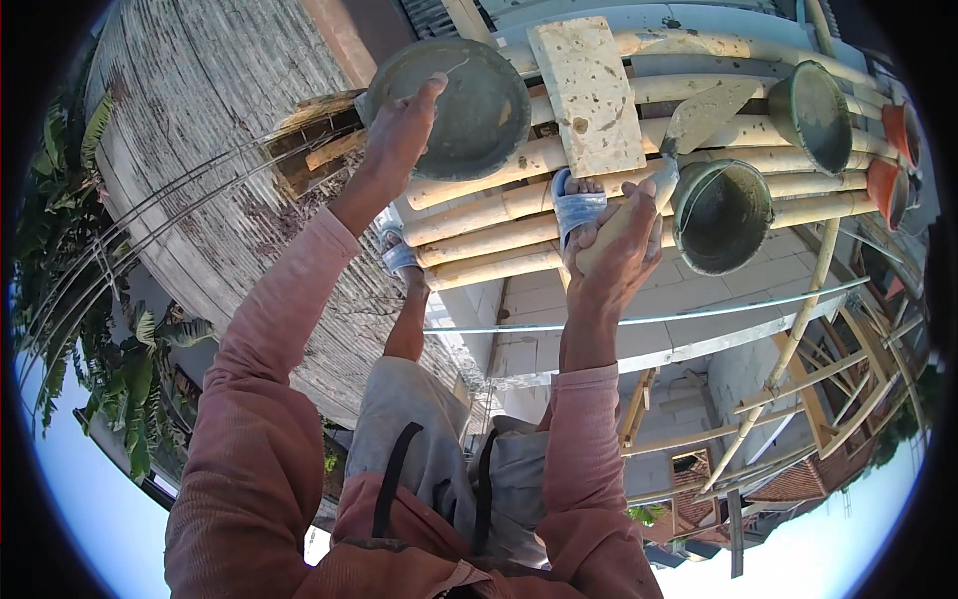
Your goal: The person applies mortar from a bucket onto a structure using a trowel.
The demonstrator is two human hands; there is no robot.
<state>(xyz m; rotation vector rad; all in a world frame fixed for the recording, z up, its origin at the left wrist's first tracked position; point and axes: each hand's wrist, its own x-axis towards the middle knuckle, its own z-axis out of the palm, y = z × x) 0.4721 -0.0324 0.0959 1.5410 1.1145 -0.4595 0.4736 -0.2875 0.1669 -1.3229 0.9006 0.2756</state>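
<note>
fingers (641,200) of right hand (621,242) grip trowel (703,121) handle, maybe to stay clean | left hand (401,138) over bowl (484,120) (can't tell if gripping)

Basin (469,115): looks like dark plastic, kinda dull, with a greyish dried-on film
Trowel blade (707,120): metal, but so smeared with grey it's basically matt
Trowel handle (661,185): pale and matt, maybe wood, can't really tell
Board (587,100): pale, chalky-looking face, blotchy and rough; no clue what it's made of
Poles (489,238): bamboo, smooth-ish with a slight sheen, knobbly at the joints
Buckets (723,215): plastic, crusty grey insides
Ribbed sheeting (220,150): super weathered, rough and matt
Sleeves (264,399): faded pink cloth, soft and matt
Shorts (409,414): grey cloth, wrinkly and stained
</note>
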